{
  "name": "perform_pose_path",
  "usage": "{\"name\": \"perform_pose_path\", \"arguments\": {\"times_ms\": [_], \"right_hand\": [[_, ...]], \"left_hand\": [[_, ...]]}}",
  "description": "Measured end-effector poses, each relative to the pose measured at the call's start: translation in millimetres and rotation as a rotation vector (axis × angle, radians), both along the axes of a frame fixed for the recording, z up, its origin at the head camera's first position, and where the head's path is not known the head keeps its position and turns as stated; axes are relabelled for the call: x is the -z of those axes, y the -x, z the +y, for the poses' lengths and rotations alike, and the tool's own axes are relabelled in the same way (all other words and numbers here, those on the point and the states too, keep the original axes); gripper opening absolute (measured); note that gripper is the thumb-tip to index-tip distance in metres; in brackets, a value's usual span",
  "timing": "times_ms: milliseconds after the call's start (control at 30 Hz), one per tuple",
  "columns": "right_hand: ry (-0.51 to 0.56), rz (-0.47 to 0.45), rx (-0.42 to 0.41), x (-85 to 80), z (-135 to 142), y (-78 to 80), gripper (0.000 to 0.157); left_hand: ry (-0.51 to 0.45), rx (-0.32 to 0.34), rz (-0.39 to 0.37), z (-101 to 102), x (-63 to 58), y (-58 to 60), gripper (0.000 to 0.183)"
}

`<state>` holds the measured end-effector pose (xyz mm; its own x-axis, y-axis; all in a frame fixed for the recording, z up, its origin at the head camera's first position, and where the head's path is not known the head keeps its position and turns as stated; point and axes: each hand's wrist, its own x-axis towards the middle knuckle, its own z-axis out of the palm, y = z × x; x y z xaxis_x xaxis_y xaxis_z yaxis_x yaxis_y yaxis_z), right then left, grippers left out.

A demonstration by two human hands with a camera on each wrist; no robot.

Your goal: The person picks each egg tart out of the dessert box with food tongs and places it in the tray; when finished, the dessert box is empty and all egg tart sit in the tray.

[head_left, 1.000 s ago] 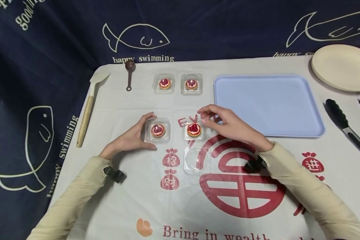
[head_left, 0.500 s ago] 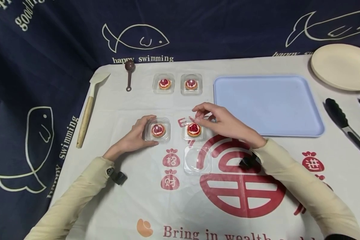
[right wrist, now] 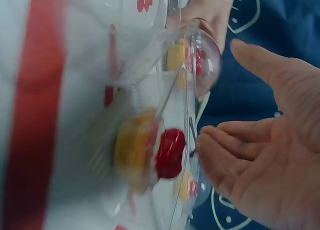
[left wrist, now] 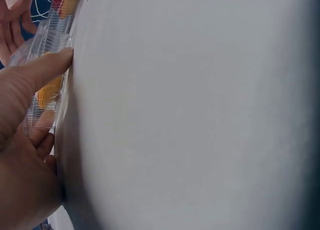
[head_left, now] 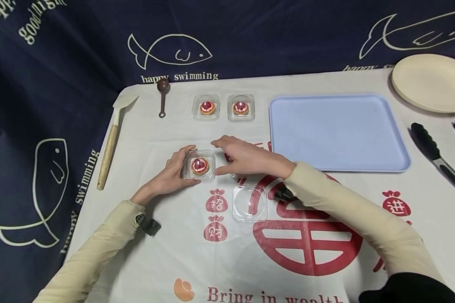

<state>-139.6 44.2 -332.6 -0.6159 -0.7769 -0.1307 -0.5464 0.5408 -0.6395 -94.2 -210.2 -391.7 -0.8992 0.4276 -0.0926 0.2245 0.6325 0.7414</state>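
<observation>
My left hand (head_left: 170, 171) holds a lidded clear plastic box (head_left: 210, 173) between thumb and fingers; a small red-topped tart (head_left: 199, 166) sits inside. Just to its right, my right hand (head_left: 246, 158) hovers with fingers extended, the fingertips beside that box's right edge. Beneath the right hand, a second tart sits in an uncovered box, mostly hidden in the head view. The right wrist view shows this tart (right wrist: 137, 152) and its red fruit, blurred, away from the fingers. A clear lid (head_left: 250, 203) lies on the cloth just in front of the uncovered box.
Two lidded tart boxes (head_left: 206, 107) stand behind. A blue tray (head_left: 337, 132) lies to the right, with a cream plate (head_left: 434, 84) and black-tipped tongs (head_left: 426, 141) beyond. A brown scoop (head_left: 162, 97) and a wooden-handled spatula (head_left: 110, 147) lie at left.
My right hand has moved left from the uncovered tart's right side to over it, its fingers spreading towards the lidded box. The left hand has closed in around the lidded box.
</observation>
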Motion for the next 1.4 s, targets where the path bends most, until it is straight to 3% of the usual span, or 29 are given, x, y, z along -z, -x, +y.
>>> {"name": "perform_pose_path", "arguments": {"times_ms": [133,300,900,1400], "right_hand": [[-0.126,0.015,-0.054,1.4,-19.6,1.4,0.086],[-0.196,0.059,-0.092,3.8,-36.5,4.4,0.079],[-0.177,0.036,-0.067,9.2,-45.7,12.6,0.072],[-0.185,0.087,-0.037,9.6,-47.3,8.4,0.078]], "left_hand": [[0.006,0.012,0.006,0.0,1.3,-0.4,0.097],[0.011,0.015,0.004,-0.3,1.2,-0.7,0.097],[-0.023,-0.003,-0.113,-4.3,-2.2,0.9,0.104],[-0.022,0.018,-0.088,-6.0,-0.8,0.8,0.101]]}}
